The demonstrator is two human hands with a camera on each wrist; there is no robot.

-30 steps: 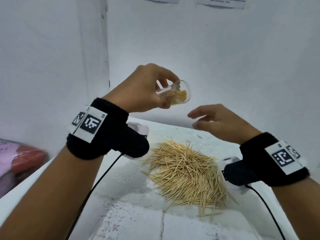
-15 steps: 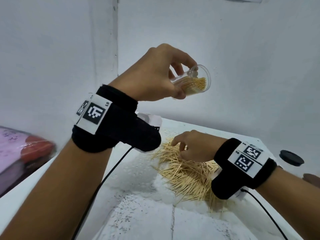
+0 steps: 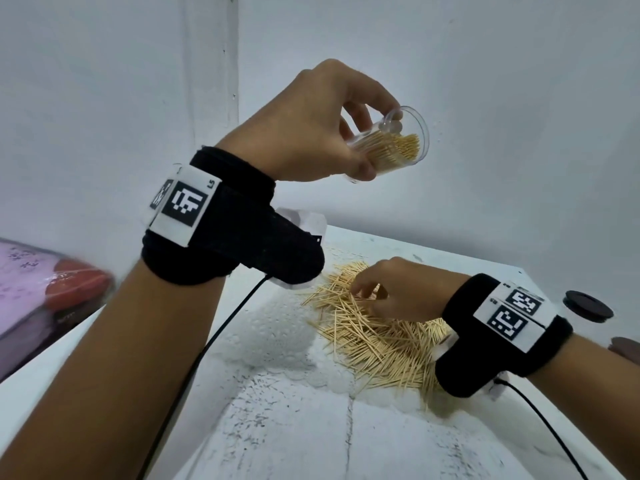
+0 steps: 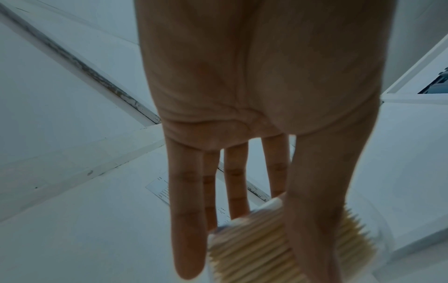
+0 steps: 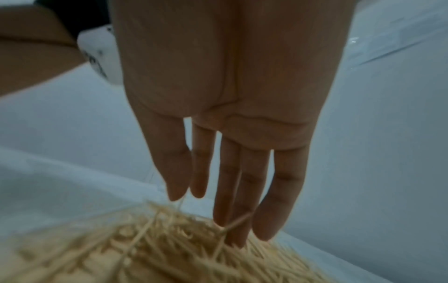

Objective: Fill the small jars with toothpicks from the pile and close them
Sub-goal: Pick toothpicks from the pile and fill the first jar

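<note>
My left hand (image 3: 375,143) grips a small clear jar (image 3: 405,150), raised above the table and tilted with its mouth to the right. A bundle of toothpicks lies inside it. The left wrist view shows the thumb and fingers round the jar (image 4: 254,245). Below, my right hand (image 3: 369,294) is down on the far edge of the toothpick pile (image 3: 381,341). Its fingers (image 5: 230,220) are nearly straight, with their tips among the toothpicks (image 5: 157,249). I cannot see any toothpick firmly pinched.
A black round lid (image 3: 587,304) lies at the table's right edge, with a brownish round thing (image 3: 627,348) just in front of it. A pink and red bag (image 3: 41,296) sits off the white table (image 3: 277,427) to the left. White walls stand close behind.
My right hand has dropped from beside the jar's mouth down onto the pile. The left hand has kept hold of the tilted jar, which sits a little higher in view.
</note>
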